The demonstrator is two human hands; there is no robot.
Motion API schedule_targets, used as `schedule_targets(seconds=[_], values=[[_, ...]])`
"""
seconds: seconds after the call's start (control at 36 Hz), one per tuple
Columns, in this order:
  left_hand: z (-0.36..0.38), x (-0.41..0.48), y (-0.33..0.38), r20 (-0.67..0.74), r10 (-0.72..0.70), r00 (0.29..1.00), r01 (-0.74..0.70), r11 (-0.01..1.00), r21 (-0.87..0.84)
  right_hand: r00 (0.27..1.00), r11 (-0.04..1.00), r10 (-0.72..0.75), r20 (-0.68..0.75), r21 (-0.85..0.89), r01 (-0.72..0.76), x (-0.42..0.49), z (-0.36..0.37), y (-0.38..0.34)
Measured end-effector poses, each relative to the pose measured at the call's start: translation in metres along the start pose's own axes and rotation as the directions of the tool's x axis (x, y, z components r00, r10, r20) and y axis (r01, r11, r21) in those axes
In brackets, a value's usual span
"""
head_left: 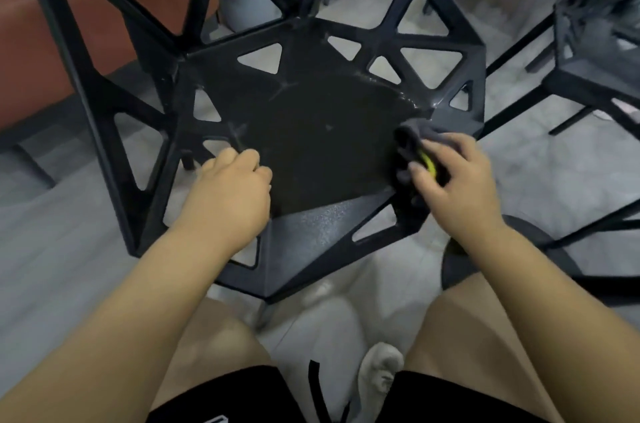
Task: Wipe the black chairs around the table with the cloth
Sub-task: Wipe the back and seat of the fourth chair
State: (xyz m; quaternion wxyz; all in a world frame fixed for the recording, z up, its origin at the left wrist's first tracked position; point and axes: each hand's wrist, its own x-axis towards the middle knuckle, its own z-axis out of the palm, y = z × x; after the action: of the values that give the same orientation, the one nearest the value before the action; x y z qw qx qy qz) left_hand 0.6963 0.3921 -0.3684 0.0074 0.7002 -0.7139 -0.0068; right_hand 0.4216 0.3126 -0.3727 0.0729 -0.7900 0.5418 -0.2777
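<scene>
Cloth (410, 142) tight in right hand (460, 180), on black chair (311, 131) — left hand (232, 187) a fist.

I see the black chair (311, 131) upright, its seat pierced with triangles, a bunched dark grey cloth (407, 145) on its right edge.

Most of cloth (408, 145) hidden under r. hand (457, 180); chair (311, 131) back cut off at top edge.
</scene>
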Motion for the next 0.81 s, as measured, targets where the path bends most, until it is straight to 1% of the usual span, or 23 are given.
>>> schedule_targets(seconds=[0.03, 0.06, 0.08, 0.11, 0.14, 0.17, 0.19, 0.22, 0.25, 0.28, 0.33, 0.36, 0.39, 0.42, 0.47, 0.53, 0.58, 0.64, 0.69, 0.75, 0.78, 0.81], values=[[0.003, 0.000, 0.000, -0.025, 0.014, 1.000, -0.014, 1.000, 0.001, 0.987, 0.988, 0.152, -0.061, -0.008, -0.153, 0.001, 0.002, 0.001], [0.005, 0.001, 0.000, -0.039, 0.016, 0.999, -0.015, 1.000, 0.005, 0.960, 0.964, 0.262, -0.100, -0.029, -0.266, 0.000, 0.006, 0.000], [0.006, 0.001, 0.000, -0.037, 0.019, 0.999, -0.019, 1.000, 0.011, 0.937, 0.941, 0.324, -0.127, -0.055, -0.333, -0.002, 0.010, -0.004], [0.006, 0.001, 0.000, -0.048, 0.030, 0.998, -0.029, 0.999, 0.018, 0.926, 0.930, 0.347, -0.148, -0.069, -0.360, -0.005, 0.015, -0.012], [0.006, 0.002, 0.000, -0.072, 0.041, 0.997, -0.040, 0.999, 0.023, 0.930, 0.937, 0.330, -0.162, -0.065, -0.344, -0.009, 0.018, -0.022], [0.006, 0.002, -0.001, -0.096, 0.049, 0.994, -0.047, 0.999, 0.022, 0.949, 0.959, 0.265, -0.171, -0.055, -0.278, -0.013, 0.022, -0.034], [0.007, 0.002, 0.000, -0.112, 0.056, 0.992, -0.055, 0.998, 0.019, 0.973, 0.984, 0.160, -0.169, -0.049, -0.170, -0.020, 0.025, -0.045], [0.008, 0.001, 0.000, -0.133, 0.070, 0.989, -0.068, 0.998, 0.015, 0.988, 0.998, 0.023, -0.152, -0.048, -0.031, -0.029, 0.028, -0.056], [0.010, -0.001, 0.001, -0.154, 0.083, 0.984, -0.084, 0.996, 0.004, 0.985, 0.991, -0.129, -0.114, -0.034, 0.126, -0.039, 0.031, -0.066], [0.012, -0.004, 0.001, -0.178, 0.092, 0.980, -0.095, 0.995, -0.009, 0.959, 0.960, -0.278, -0.059, 0.000, 0.278, -0.049, 0.032, -0.076], [0.015, -0.014, 0.004, -0.225, 0.104, 0.969, -0.110, 0.994, -0.015, 0.854, 0.854, -0.519, 0.042, 0.074, 0.515, -0.060, 0.031, -0.085], [0.015, -0.020, 0.007, -0.246, 0.111, 0.963, -0.116, 0.993, -0.005, 0.805, 0.807, -0.589, 0.071, 0.101, 0.582, -0.061, 0.030, -0.082], [0.015, -0.026, 0.008, -0.258, 0.110, 0.960, -0.113, 0.994, 0.003, 0.775, 0.779, -0.626, 0.087, 0.120, 0.616, -0.058, 0.029, -0.074], [0.015, -0.031, 0.010, -0.256, 0.093, 0.962, -0.097, 0.995, -0.001, 0.762, 0.768, -0.639, 0.100, 0.129, 0.627, -0.054, 0.027, -0.064], [0.012, -0.041, 0.014, -0.242, 0.032, 0.970, -0.041, 0.999, -0.033, 0.775, 0.781, -0.624, 0.097, 0.095, 0.617, -0.045, 0.023, -0.039], [0.011, -0.051, 0.018, -0.266, -0.024, 0.964, 0.010, 0.999, -0.051, 0.830, 0.832, -0.555, 0.050, 0.043, 0.554, -0.037, 0.017, -0.016], [0.015, -0.060, 0.023, -0.333, -0.065, 0.941, 0.056, 0.998, -0.039, 0.900, 0.899, -0.435, -0.026, 0.042, 0.436, -0.033, 0.014, 0.000], [0.021, -0.066, 0.026, -0.430, -0.084, 0.899, 0.075, 0.996, -0.038, 0.950, 0.949, -0.297, -0.097, 0.081, 0.305, -0.031, 0.016, 0.002], [0.025, -0.069, 0.028, -0.490, -0.090, 0.867, 0.079, 0.996, -0.043, 0.971, 0.977, -0.180, -0.160, 0.088, 0.195, -0.037, 0.023, -0.008], [0.028, -0.070, 0.030, -0.500, -0.106, 0.859, 0.098, 0.994, -0.044, 0.975, 0.991, -0.098, -0.198, 0.075, 0.115, -0.049, 0.032, -0.027], [0.028, -0.070, 0.031, -0.494, -0.117, 0.861, 0.108, 0.993, -0.045, 0.975, 0.991, -0.097, -0.202, 0.073, 0.114, -0.057, 0.037, -0.037], [0.027, -0.070, 0.031, -0.486, -0.128, 0.865, 0.120, 0.992, -0.047, 0.970, 0.986, -0.137, -0.200, 0.069, 0.154, -0.066, 0.042, -0.048]])
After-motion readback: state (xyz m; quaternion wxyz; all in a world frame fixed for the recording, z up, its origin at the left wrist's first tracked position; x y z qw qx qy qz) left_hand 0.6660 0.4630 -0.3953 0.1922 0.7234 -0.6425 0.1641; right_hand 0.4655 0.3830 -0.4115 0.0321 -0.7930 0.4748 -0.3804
